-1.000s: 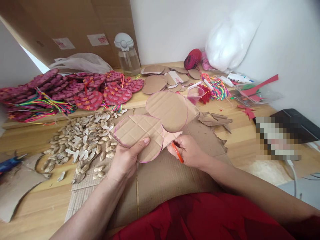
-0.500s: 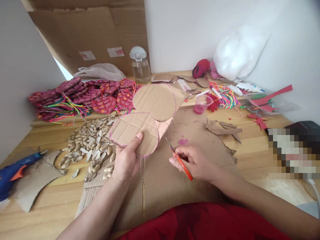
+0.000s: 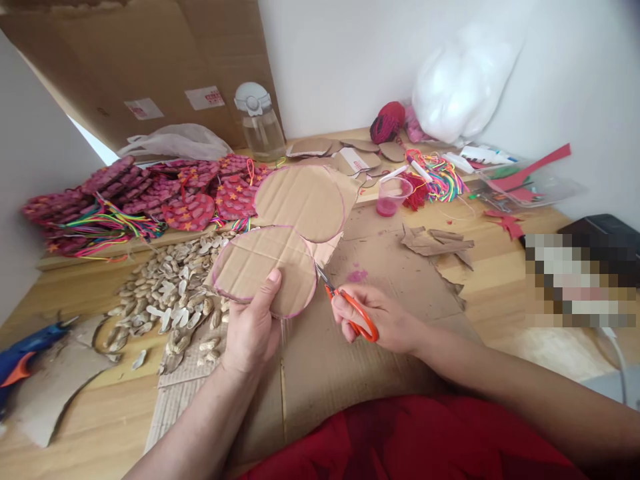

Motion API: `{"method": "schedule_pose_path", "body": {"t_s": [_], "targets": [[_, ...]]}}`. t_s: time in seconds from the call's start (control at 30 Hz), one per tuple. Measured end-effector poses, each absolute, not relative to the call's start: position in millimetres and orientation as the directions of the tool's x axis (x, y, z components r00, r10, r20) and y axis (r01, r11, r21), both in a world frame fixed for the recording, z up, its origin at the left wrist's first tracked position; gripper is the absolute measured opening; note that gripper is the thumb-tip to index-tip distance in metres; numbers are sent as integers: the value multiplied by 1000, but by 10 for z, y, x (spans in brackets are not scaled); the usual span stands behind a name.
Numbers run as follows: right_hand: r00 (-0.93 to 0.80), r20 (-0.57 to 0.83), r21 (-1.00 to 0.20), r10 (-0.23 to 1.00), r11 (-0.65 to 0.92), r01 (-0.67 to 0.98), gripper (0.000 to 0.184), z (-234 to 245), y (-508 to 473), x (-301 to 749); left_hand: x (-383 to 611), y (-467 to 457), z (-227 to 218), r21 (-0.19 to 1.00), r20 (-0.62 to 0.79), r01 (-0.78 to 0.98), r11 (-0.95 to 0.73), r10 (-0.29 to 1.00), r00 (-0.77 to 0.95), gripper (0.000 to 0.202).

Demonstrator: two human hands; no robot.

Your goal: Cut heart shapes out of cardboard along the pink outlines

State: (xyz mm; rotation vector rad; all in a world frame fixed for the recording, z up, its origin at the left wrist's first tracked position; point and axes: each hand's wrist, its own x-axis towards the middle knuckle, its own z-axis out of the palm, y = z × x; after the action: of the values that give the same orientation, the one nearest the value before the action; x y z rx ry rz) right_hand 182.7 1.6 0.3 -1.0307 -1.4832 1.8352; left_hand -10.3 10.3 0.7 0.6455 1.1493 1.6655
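Note:
Between thumb and fingers, my left hand (image 3: 254, 327) grips a piece of cardboard (image 3: 300, 200) by its lower rounded part. Purple lines mark two round outlines on it, one above the other. In my right hand (image 3: 375, 317) is a pair of scissors (image 3: 361, 315) with orange handles, its fingers closed round them. The blade tips meet the cardboard's right edge, close to the notch between the two outlines. Whether the blades are apart is too small to tell. My left fingers are mostly hidden behind the cardboard.
Peanut shells (image 3: 175, 293) lie left of a cardboard sheet (image 3: 350, 373). A blue glue gun (image 3: 35, 353) is at far left. Behind stand decorated pink pieces (image 3: 185, 193), a water bottle (image 3: 260, 123) and a cup of pink liquid (image 3: 393, 199). Cardboard scraps (image 3: 437, 245) lie to the right.
The scissors have come up to the cardboard's edge, their tips now nearer the notch. The camera view has shifted slightly. My left hand keeps its hold on the cardboard.

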Motion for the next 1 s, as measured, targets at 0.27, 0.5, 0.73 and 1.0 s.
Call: {"method": "schedule_pose_path", "body": {"t_s": [0.27, 0.5, 0.73, 1.0], "targets": [[-524, -235, -965, 819, -259, 27, 54, -31, -20, 1782, -42, 60, -14, 902, -18, -410, -135, 938, -347, 57], [-526, -197, -968, 827, -250, -31, 48, -113, -31, 1786, 20, -22, 18, 891, -105, -451, -49, 945, -310, 57], [-526, -192, -961, 829, -267, -70, 49, -72, -25, 1767, 37, -29, -8, 897, -94, -440, -44, 953, -288, 51], [-510, -196, -972, 838, -233, -9, 51, -56, -30, 1789, 12, -27, -10, 910, -69, -406, -82, 937, -342, 49]]}}
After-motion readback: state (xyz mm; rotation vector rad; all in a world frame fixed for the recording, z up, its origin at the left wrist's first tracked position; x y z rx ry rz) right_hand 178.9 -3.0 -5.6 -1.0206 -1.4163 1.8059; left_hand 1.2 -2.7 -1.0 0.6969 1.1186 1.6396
